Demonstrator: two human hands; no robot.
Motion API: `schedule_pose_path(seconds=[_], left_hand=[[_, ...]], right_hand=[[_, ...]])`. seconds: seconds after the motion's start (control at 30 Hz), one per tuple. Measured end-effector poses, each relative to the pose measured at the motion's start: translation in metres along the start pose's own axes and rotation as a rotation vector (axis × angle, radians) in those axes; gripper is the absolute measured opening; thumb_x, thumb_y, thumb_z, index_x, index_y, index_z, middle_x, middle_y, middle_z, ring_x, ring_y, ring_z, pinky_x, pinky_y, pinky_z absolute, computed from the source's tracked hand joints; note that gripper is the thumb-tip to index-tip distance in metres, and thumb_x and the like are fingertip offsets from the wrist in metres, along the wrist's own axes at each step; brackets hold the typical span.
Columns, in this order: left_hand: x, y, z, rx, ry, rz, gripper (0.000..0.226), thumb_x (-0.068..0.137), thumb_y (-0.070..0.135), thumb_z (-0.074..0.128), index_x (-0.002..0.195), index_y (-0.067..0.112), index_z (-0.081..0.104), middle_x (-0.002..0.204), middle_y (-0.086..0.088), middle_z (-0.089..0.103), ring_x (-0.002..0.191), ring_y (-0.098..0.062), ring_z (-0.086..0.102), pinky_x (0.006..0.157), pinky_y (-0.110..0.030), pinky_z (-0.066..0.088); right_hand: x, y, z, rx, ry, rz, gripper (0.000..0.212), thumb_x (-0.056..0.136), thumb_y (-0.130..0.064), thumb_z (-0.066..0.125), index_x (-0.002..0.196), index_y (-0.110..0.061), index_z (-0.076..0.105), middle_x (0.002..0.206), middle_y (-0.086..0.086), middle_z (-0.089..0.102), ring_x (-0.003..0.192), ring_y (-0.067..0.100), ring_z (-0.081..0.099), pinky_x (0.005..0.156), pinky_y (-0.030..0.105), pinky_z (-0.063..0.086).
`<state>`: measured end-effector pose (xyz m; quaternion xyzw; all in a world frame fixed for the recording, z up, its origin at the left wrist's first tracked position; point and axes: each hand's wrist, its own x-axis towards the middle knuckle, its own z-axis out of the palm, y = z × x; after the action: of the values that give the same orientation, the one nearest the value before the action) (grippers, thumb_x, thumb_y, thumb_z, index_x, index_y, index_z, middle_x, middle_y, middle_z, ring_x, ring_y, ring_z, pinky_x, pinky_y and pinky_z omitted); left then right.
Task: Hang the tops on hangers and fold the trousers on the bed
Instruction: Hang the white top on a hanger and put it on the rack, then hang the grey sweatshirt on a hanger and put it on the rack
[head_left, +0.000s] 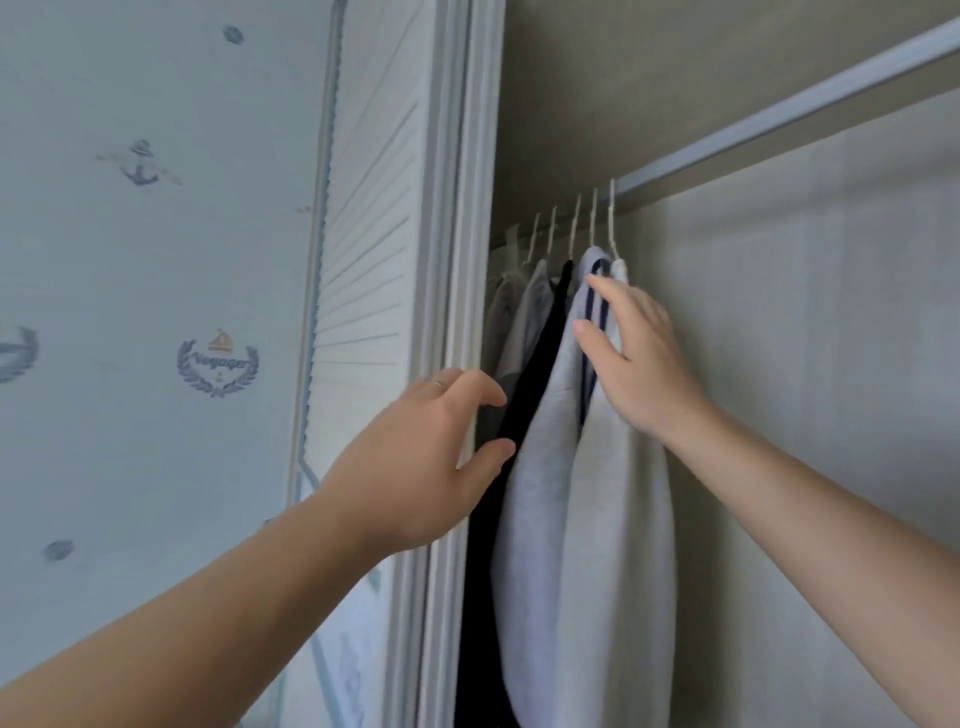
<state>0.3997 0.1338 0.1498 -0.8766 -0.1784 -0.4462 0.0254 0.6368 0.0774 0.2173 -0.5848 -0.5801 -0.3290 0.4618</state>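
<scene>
Several tops hang on white hangers (592, 218) from the wardrobe rail (779, 117), bunched at its left end. The nearest are two light grey tops (613, 519), one with a navy-striped collar (595, 306), and a black top (498, 493) left of them. My right hand (639, 358) lies flat with straight fingers against the right side of the grey tops, near their shoulders. My left hand (421, 457) reaches in by the wardrobe's edge, fingers loosely curved, thumb touching the black top, holding nothing. No trousers or bed are in view.
The white louvred wardrobe door and frame (447, 260) stand just left of the clothes. Pale blue nautical wallpaper (156, 260) covers the wall at left. Right of the hanging tops the rail is bare, with the wardrobe's back panel (805, 338) behind it.
</scene>
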Motion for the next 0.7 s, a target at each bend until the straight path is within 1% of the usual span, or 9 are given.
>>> schedule_pose_path(seconds=[0.03, 0.1, 0.13, 0.27, 0.43, 0.5, 0.57, 0.63, 0.7], left_hand=[[-0.015, -0.004, -0.012, 0.03, 0.026, -0.004, 0.043, 0.096, 0.053, 0.05, 0.132, 0.029, 0.05, 0.133, 0.013, 0.051, 0.124, -0.011, 0.045, 0.1, -0.03, 0.04], [-0.052, -0.015, -0.035, 0.084, 0.062, -0.045, 0.057, 0.091, 0.065, 0.04, 0.135, 0.031, 0.05, 0.141, 0.011, 0.05, 0.134, -0.016, 0.041, 0.108, -0.04, 0.038], [-0.074, -0.02, -0.046, 0.112, 0.066, -0.09, 0.062, 0.089, 0.068, 0.035, 0.138, 0.032, 0.048, 0.146, 0.012, 0.046, 0.139, -0.017, 0.036, 0.112, -0.041, 0.035], [-0.173, -0.042, -0.093, 0.229, 0.025, -0.246, 0.07, 0.09, 0.076, 0.025, 0.149, 0.04, 0.034, 0.162, 0.017, 0.026, 0.153, -0.011, 0.01, 0.118, -0.036, 0.017], [-0.314, -0.047, -0.172, 0.344, -0.079, -0.449, 0.075, 0.09, 0.079, 0.019, 0.156, 0.044, 0.02, 0.167, 0.016, 0.012, 0.155, -0.009, -0.004, 0.122, -0.035, 0.006], [-0.38, -0.042, -0.206, 0.382, -0.109, -0.548, 0.075, 0.089, 0.08, 0.019, 0.155, 0.045, 0.019, 0.167, 0.015, 0.011, 0.155, -0.011, -0.004, 0.124, -0.042, 0.009], [-0.448, -0.032, -0.238, 0.423, -0.13, -0.651, 0.074, 0.09, 0.079, 0.023, 0.155, 0.043, 0.023, 0.167, 0.012, 0.016, 0.156, -0.017, 0.002, 0.123, -0.049, 0.015], [-0.515, -0.018, -0.267, 0.455, -0.144, -0.768, 0.074, 0.091, 0.076, 0.027, 0.155, 0.04, 0.028, 0.166, 0.009, 0.02, 0.156, -0.021, 0.008, 0.122, -0.051, 0.019], [-0.579, -0.001, -0.294, 0.488, -0.161, -0.881, 0.075, 0.091, 0.076, 0.026, 0.156, 0.039, 0.026, 0.167, 0.008, 0.018, 0.156, -0.021, 0.006, 0.123, -0.049, 0.016]], right_hand=[[-0.014, -0.015, 0.001, 0.013, -0.031, -0.017, 0.067, 0.093, -0.056, 0.037, 0.151, -0.023, 0.04, 0.158, 0.0, 0.038, 0.15, 0.022, 0.024, 0.121, 0.044, 0.021], [-0.046, -0.046, 0.004, 0.024, -0.112, -0.056, 0.066, 0.094, -0.056, 0.035, 0.154, -0.029, 0.033, 0.163, -0.003, 0.027, 0.154, 0.018, 0.012, 0.124, 0.043, 0.013], [-0.064, -0.061, 0.006, 0.02, -0.147, -0.086, 0.066, 0.094, -0.058, 0.034, 0.155, -0.032, 0.031, 0.164, -0.005, 0.024, 0.154, 0.018, 0.01, 0.124, 0.042, 0.012], [-0.132, -0.132, 0.025, 0.038, -0.248, -0.208, 0.069, 0.094, -0.063, 0.031, 0.156, -0.032, 0.029, 0.164, -0.002, 0.025, 0.154, 0.027, 0.013, 0.122, 0.049, 0.016], [-0.219, -0.244, 0.051, 0.15, -0.465, -0.26, 0.069, 0.095, -0.065, 0.025, 0.156, -0.034, 0.023, 0.166, -0.005, 0.019, 0.155, 0.023, 0.006, 0.121, 0.048, 0.011], [-0.258, -0.294, 0.059, 0.234, -0.564, -0.26, 0.069, 0.093, -0.067, 0.023, 0.155, -0.038, 0.019, 0.166, -0.009, 0.015, 0.155, 0.019, 0.002, 0.122, 0.045, 0.007], [-0.297, -0.345, 0.064, 0.322, -0.654, -0.274, 0.068, 0.092, -0.067, 0.023, 0.155, -0.041, 0.017, 0.166, -0.013, 0.013, 0.155, 0.015, 0.0, 0.122, 0.043, 0.005], [-0.335, -0.396, 0.069, 0.391, -0.733, -0.33, 0.066, 0.093, -0.067, 0.025, 0.154, -0.041, 0.018, 0.166, -0.013, 0.015, 0.155, 0.016, 0.001, 0.123, 0.043, 0.007], [-0.371, -0.446, 0.075, 0.455, -0.792, -0.39, 0.066, 0.094, -0.065, 0.028, 0.154, -0.039, 0.023, 0.165, -0.01, 0.02, 0.154, 0.019, 0.009, 0.122, 0.046, 0.013]])
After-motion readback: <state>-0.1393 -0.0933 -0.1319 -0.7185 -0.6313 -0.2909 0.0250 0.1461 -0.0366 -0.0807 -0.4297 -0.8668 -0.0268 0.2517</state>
